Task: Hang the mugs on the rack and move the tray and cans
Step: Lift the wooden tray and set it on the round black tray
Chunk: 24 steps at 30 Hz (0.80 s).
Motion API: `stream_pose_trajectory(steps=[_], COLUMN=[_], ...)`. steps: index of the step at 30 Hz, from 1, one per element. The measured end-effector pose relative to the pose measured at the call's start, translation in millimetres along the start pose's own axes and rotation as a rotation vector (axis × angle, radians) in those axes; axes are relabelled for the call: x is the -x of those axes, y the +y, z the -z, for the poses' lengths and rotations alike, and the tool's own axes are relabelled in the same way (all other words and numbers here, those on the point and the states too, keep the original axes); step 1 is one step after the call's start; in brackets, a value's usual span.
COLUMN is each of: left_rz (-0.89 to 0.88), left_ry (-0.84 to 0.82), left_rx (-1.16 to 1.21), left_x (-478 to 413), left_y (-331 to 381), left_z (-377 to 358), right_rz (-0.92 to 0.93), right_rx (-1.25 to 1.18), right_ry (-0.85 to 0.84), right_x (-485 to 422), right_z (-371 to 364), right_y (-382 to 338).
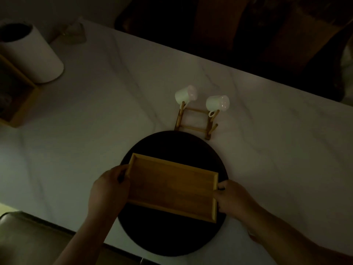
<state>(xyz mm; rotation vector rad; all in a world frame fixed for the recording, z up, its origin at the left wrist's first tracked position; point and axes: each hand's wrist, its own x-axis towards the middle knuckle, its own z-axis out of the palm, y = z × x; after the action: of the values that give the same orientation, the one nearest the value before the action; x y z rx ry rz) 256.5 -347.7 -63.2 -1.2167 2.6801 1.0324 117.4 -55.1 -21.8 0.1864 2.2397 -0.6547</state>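
Observation:
A rectangular wooden tray (172,186) lies over a dark round mat (172,236) near the table's front edge. My left hand (108,192) grips the tray's left short end and my right hand (233,199) grips its right short end. The tray holds nothing. Behind the mat stands a small wooden rack (194,121) with two white mugs hung on its upper pegs, one on the left (185,95) and one on the right (217,103). No cans are in view.
The white marble table (95,121) runs diagonally. A tall white cylinder (32,54) stands at the far left next to a wooden box (21,100). A glass object (73,33) sits behind it. A chair back (28,236) is at bottom left.

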Motion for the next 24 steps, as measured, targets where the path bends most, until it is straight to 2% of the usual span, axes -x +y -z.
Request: stream_pose_trajectory(steps=[10,19,22,24], left_rz=[-0.064,-0.04,-0.101,-0.199], left_ry=[-0.051,-0.127,-0.133,-0.119], left_rx=[-0.076,-0.161,-0.26,-0.252], left_x=[-1.0,2.2,8.2,17.6], left_y=[11.0,22.5,36.7,55.3], left_z=[-3.9,-4.4,-3.3,-2.3], right_rz=[-0.023,0.008,0.124,0.276], right_rx=[-0.024,0.065,0.185,0.281], right_ry=[0.017,-0.006,0.014,0.104], right_x=[-0.2,12.1,20.9,31.8], right_z=[-9.2,-8.0,4.7,18.9], right_y=[12.6,3.0,-3.2,-7.8])
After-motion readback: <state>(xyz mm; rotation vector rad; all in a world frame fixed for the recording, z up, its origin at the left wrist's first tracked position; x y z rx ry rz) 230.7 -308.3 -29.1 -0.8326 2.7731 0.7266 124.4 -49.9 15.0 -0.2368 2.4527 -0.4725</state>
